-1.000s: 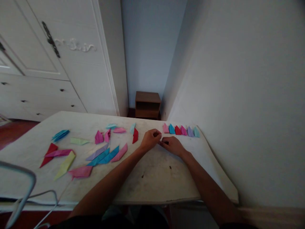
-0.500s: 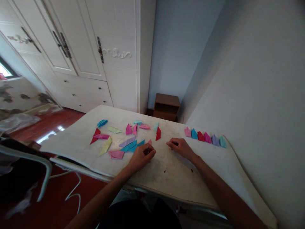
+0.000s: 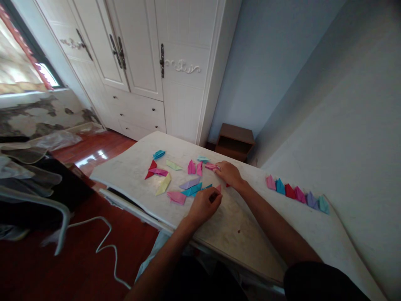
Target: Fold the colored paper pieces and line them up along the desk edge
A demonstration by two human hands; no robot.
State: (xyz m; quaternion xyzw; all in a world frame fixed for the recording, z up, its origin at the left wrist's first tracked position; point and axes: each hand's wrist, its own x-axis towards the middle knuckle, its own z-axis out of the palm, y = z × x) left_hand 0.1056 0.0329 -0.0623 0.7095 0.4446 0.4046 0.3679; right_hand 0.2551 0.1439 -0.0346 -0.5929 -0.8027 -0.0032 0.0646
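Note:
My right hand [image 3: 228, 172] reaches to the far side of the table, its fingers closed on a pink folded paper piece [image 3: 211, 166]. Closer in, my left hand [image 3: 205, 205] rests low over the table with curled fingers; whether anything is in them is hidden. Just behind it lie blue folded paper pieces [image 3: 192, 190] and the tip of a light pink one [image 3: 218, 188]. A pink piece [image 3: 176, 197] is to its left. Part of a red piece [image 3: 228, 185] shows under my right wrist.
More folded papers lie about the white table [image 3: 125, 167]: yellow [image 3: 163, 184], lilac [image 3: 189, 183] and teal [image 3: 203, 159]. Several coloured pieces stand in a row [image 3: 294, 193] by the right wall. A brown cabinet [image 3: 235, 138] and a white wardrobe [image 3: 184, 96] stand beyond.
My right hand has moved forward and left, from above bare table to the pink folded paper piece. My left hand stays curled near the blue pieces. The view has turned left.

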